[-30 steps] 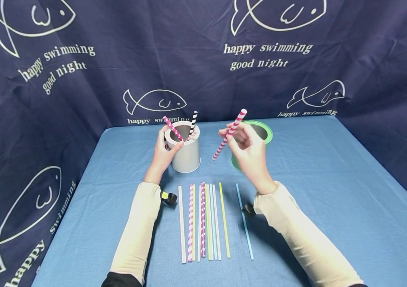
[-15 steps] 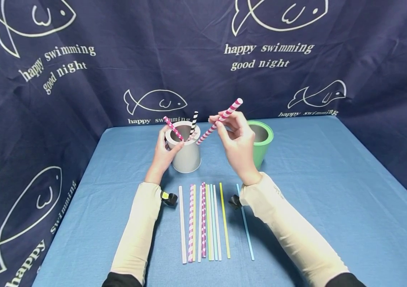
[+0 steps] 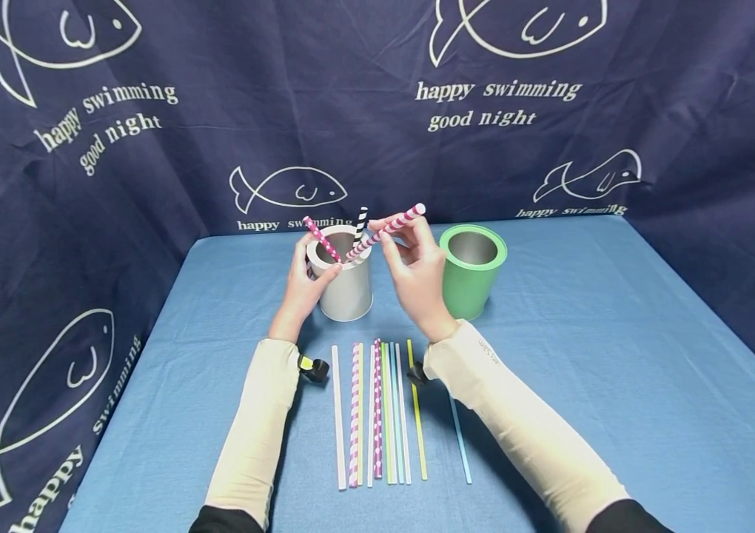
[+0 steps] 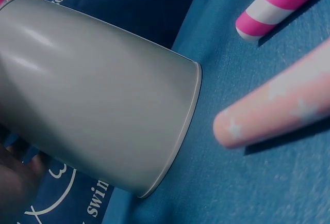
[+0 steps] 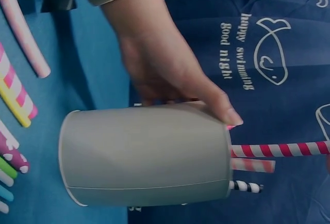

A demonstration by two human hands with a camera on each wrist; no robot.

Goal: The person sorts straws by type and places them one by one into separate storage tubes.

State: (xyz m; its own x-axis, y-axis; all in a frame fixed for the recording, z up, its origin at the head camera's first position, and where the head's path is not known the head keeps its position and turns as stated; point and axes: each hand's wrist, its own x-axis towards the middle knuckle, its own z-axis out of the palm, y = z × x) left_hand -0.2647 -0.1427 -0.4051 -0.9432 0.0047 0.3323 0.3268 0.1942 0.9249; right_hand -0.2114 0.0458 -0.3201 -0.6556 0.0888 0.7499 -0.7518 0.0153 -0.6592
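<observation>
My left hand (image 3: 299, 292) grips the light grey can (image 3: 346, 292) by its left side, thumb at the front of the rim. My right hand (image 3: 420, 285) pinches a red-and-white striped paper straw (image 3: 408, 217), tilted, its lower end inside the can's mouth. A pink dotted straw (image 3: 320, 237) and a black-and-white striped straw (image 3: 360, 226) stick out of the same can. In the right wrist view a paler pink straw (image 5: 258, 165) also protrudes beside the striped straw (image 5: 289, 149). The can's underside stands on the blue cloth (image 4: 221, 182).
A green can (image 3: 467, 285) stands right of my right hand. In front of the cans lies a row of straws, among them a pink-and-white banded straw (image 3: 354, 422), a purple dotted straw (image 3: 377, 422) and a yellow straw (image 3: 420, 437). A blue straw (image 3: 460, 440) lies partly under my right forearm.
My right hand has moved left with the striped straw, from in front of the green can to the grey can's mouth, tilting it further over. My left hand has stayed put.
</observation>
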